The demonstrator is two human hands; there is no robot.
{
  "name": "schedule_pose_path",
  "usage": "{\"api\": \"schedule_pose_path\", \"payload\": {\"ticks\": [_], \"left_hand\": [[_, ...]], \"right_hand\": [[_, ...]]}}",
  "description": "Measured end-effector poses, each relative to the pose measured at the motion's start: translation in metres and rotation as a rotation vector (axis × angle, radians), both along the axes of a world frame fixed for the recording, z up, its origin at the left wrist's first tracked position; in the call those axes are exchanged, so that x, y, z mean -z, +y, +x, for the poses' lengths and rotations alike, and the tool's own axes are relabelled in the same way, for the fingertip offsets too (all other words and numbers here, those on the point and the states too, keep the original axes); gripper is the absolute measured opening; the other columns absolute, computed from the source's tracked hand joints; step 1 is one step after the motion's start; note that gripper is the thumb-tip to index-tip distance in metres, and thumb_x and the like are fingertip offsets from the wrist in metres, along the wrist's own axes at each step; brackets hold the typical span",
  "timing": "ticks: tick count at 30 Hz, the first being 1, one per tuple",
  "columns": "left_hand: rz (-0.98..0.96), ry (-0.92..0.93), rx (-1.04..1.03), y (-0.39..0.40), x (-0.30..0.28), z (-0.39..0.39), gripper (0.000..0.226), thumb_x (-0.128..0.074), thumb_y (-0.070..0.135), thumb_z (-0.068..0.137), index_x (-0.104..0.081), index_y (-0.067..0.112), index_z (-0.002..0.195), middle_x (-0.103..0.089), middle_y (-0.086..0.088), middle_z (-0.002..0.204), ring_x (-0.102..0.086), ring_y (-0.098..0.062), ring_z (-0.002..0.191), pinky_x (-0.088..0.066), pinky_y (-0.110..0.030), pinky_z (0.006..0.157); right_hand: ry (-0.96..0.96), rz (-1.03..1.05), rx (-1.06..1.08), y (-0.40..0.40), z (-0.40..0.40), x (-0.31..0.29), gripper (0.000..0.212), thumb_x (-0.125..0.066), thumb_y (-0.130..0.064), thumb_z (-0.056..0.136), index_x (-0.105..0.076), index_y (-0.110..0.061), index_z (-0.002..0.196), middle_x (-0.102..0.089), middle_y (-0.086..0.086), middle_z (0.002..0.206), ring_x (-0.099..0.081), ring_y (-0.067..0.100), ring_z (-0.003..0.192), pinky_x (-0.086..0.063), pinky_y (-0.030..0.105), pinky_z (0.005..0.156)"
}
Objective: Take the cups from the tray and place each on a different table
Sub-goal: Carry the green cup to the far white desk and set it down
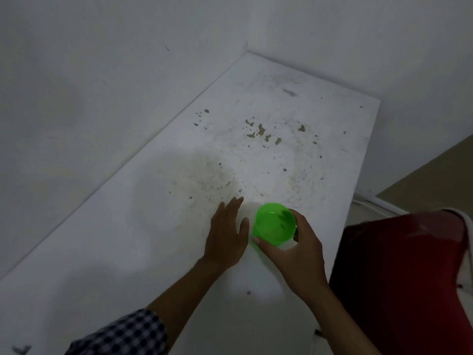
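Observation:
A translucent green cup (pixel 274 223) stands upright on a worn white table (pixel 158 226), seen from above. My right hand (pixel 297 254) wraps around the cup's near and right side, thumb on its near wall. My left hand (pixel 227 234) lies just left of the cup, fingers spread and flat over the tabletop, holding nothing. No tray is in view.
The table runs into a corner between two white walls (pixel 89 98). Its top has chipped, stained patches (pixel 263 134) further back. A dark red chair (pixel 401 278) stands close against the table's right edge. Brown floor (pixel 435 175) shows at the right.

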State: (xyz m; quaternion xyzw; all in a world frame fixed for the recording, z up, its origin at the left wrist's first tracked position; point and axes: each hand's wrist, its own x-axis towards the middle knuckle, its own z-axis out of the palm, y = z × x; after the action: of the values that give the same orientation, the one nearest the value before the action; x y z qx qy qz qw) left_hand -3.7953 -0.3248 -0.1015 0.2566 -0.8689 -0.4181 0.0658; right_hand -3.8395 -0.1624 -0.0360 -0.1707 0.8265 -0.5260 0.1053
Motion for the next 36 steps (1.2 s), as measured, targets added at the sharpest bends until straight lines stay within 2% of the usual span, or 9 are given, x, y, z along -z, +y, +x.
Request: {"api": "schedule_pose_path", "payload": {"ticks": [2, 4, 7, 13, 16, 20, 24, 36], "left_hand": [[-0.234, -0.112, 0.102, -0.018, 0.020, -0.024, 0.061, -0.033, 0.044, 0.098, -0.019, 0.028, 0.156, -0.014, -0.002, 0.165, -0.001, -0.026, 0.152, -0.007, -0.044, 0.122], [-0.431, -0.185, 0.153, -0.032, 0.033, -0.046, 0.065, -0.029, 0.048, 0.099, -0.013, 0.024, 0.157, -0.005, -0.005, 0.166, 0.004, -0.030, 0.152, -0.004, -0.047, 0.122], [-0.567, -0.213, 0.171, -0.049, 0.041, -0.077, 0.068, -0.020, 0.054, 0.098, -0.007, 0.024, 0.158, 0.000, -0.005, 0.167, 0.004, -0.029, 0.152, -0.006, -0.050, 0.122], [-0.605, -0.219, 0.158, -0.062, 0.046, -0.106, 0.072, -0.019, 0.056, 0.097, -0.005, 0.019, 0.157, -0.001, -0.005, 0.167, 0.003, -0.029, 0.152, -0.009, -0.051, 0.121], [-0.608, -0.217, 0.156, -0.061, 0.047, -0.106, 0.071, -0.020, 0.054, 0.098, -0.006, 0.018, 0.157, -0.002, -0.006, 0.167, 0.003, -0.029, 0.152, -0.010, -0.051, 0.121], [-0.613, -0.212, 0.152, -0.062, 0.047, -0.107, 0.072, -0.022, 0.054, 0.097, -0.006, 0.019, 0.157, -0.003, -0.005, 0.167, 0.002, -0.028, 0.152, -0.010, -0.051, 0.121], [-0.623, -0.205, 0.152, -0.064, 0.048, -0.108, 0.072, -0.023, 0.055, 0.097, -0.006, 0.019, 0.158, -0.003, -0.005, 0.167, 0.003, -0.028, 0.152, -0.010, -0.051, 0.121], [-0.628, -0.204, 0.158, -0.066, 0.049, -0.109, 0.074, -0.021, 0.058, 0.097, -0.006, 0.019, 0.158, -0.002, -0.005, 0.167, 0.004, -0.028, 0.152, -0.008, -0.051, 0.121]], "right_hand": [[0.002, 0.001, 0.019, -0.009, -0.023, 0.012, 0.071, -0.083, -0.068, 0.058, -0.054, -0.050, 0.120, -0.061, -0.029, 0.119, -0.057, -0.011, 0.109, -0.042, 0.002, 0.082], [0.011, 0.001, 0.032, -0.016, -0.044, 0.023, 0.073, -0.086, -0.066, 0.059, -0.054, -0.047, 0.122, -0.061, -0.029, 0.119, -0.056, -0.012, 0.110, -0.042, 0.002, 0.082], [0.033, 0.002, 0.035, -0.027, -0.074, 0.034, 0.073, -0.090, -0.058, 0.062, -0.053, -0.047, 0.123, -0.060, -0.030, 0.118, -0.054, -0.015, 0.109, -0.041, 0.000, 0.082], [0.069, 0.011, 0.037, -0.051, -0.121, 0.044, 0.073, -0.088, -0.058, 0.064, -0.054, -0.041, 0.127, -0.060, -0.025, 0.120, -0.055, -0.011, 0.110, -0.041, 0.002, 0.084], [0.085, 0.020, 0.038, -0.062, -0.138, 0.046, 0.077, -0.088, -0.057, 0.066, -0.055, -0.035, 0.132, -0.060, -0.019, 0.123, -0.055, -0.003, 0.107, -0.043, 0.009, 0.087], [0.096, 0.025, 0.041, -0.072, -0.154, 0.048, 0.076, -0.088, -0.058, 0.066, -0.050, -0.042, 0.130, -0.055, -0.026, 0.120, -0.053, -0.009, 0.102, -0.039, 0.005, 0.084], [0.095, 0.034, 0.048, -0.078, -0.160, 0.053, 0.078, -0.088, -0.056, 0.067, -0.052, -0.037, 0.134, -0.056, -0.020, 0.124, -0.054, 0.001, 0.110, -0.042, 0.010, 0.085], [0.093, 0.033, 0.083, -0.084, -0.159, 0.060, 0.081, -0.087, -0.057, 0.069, -0.052, -0.034, 0.138, -0.056, -0.020, 0.128, -0.053, -0.001, 0.112, -0.042, 0.008, 0.085]]}}
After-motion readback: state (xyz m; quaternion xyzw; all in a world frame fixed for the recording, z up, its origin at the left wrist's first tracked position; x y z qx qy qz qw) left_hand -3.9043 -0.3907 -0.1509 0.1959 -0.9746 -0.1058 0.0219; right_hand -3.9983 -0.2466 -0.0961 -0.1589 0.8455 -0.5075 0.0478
